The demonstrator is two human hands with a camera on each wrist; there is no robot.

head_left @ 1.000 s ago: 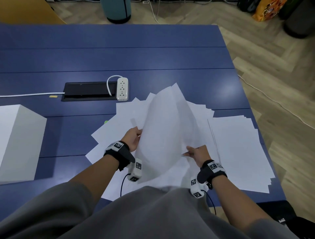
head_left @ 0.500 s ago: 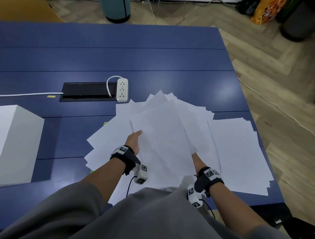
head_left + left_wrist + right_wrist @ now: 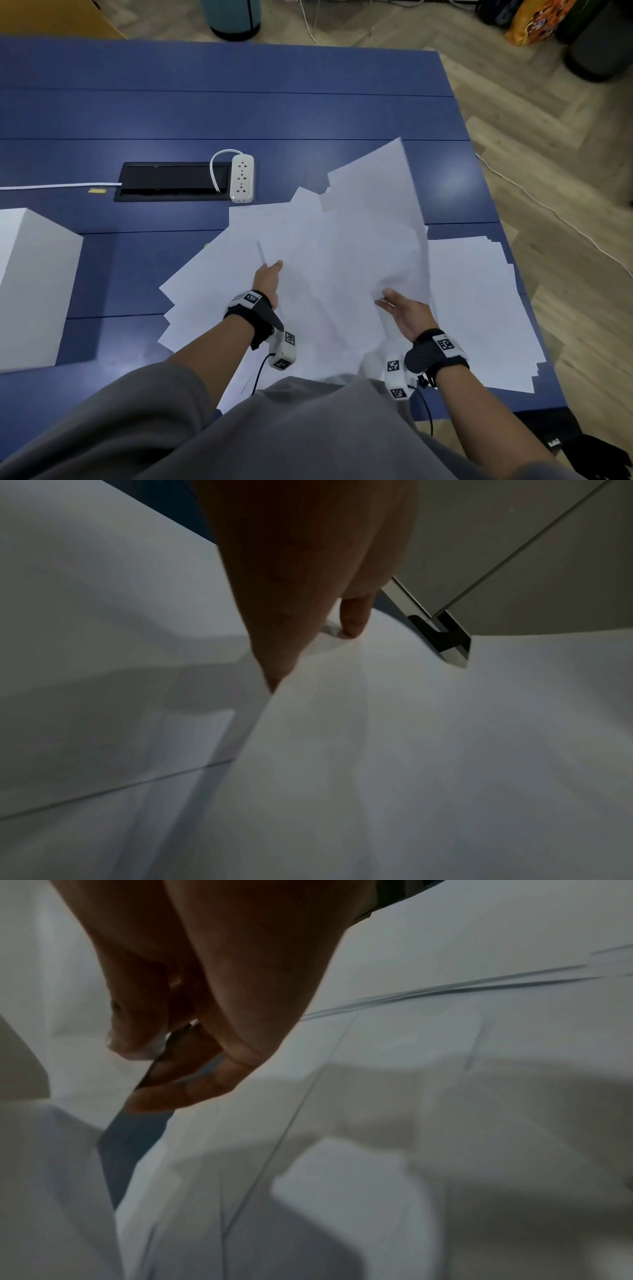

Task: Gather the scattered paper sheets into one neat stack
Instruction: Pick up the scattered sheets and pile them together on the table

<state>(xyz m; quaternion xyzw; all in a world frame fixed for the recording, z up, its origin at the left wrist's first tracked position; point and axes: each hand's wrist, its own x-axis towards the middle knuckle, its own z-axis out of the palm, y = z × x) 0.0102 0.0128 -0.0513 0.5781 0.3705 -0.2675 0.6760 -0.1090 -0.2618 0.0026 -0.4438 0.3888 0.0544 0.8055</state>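
Left hand [image 3: 268,279]: at about 9 o'clock of the held sheets, thumb on top and fingers [image 3: 352,615] beneath, clamped on the left edge of the paper bundle [image 3: 346,260].
Right hand [image 3: 406,313]: at about 5 o'clock of the bundle, thumb and fingers [image 3: 192,1093] pinching its near right corner, palm turned up.
Paper bundle: several white sheets fanned unevenly, lifted off the table [image 3: 239,113] between both hands, the far corner pointing toward 1 o'clock.
Loose sheets [image 3: 205,287]: spread flat under and to 9 o'clock of the left hand, corners splayed at different angles.
Right-hand stack [image 3: 479,308]: a rough pile of sheets at 3 o'clock of the bundle, near the table's right edge, edges misaligned.
Power strip [image 3: 242,178]: white, at 11 o'clock of the papers, beside a black cable hatch [image 3: 171,181].
White box [image 3: 30,284]: at 9 o'clock, well apart from the sheets.
Table: blue, carrying all of it.
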